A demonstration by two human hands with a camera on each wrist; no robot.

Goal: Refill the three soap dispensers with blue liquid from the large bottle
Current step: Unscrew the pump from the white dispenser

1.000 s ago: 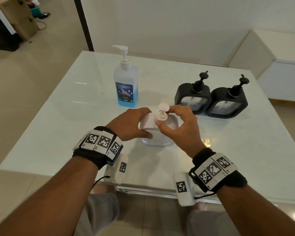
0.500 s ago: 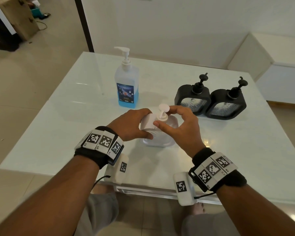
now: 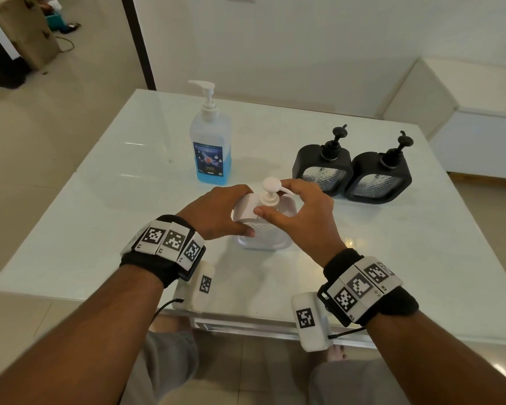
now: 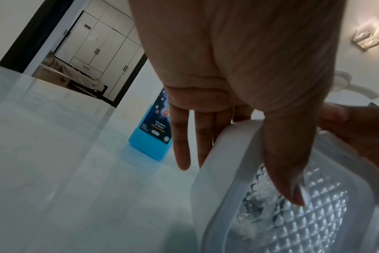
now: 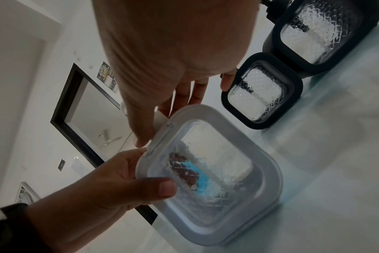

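A white soap dispenser [image 3: 265, 239] with a clear patterned face stands near the table's front edge. My left hand [image 3: 231, 211] grips its left side, thumb across the patterned front [image 4: 288, 171] and fingers behind it. My right hand [image 3: 275, 201] pinches the collar of the white pump [image 3: 270, 185] between thumb and fingers. The large bottle [image 3: 211, 147], with blue liquid in its lower part, stands behind to the left. Two black dispensers [image 3: 322, 168] [image 3: 377, 176] stand side by side to the right, pumps on. The white dispenser [image 5: 216, 171] looks empty.
The white glass table [image 3: 100, 214] holds only these items. A white low cabinet [image 3: 465, 127] stands beyond the table's right corner. A doorway and a cardboard box [image 3: 24, 30] are at the far left.
My right hand's fingers have shifted round the pump collar and the pump head has turned a little. The left hand keeps its grip on the white dispenser.
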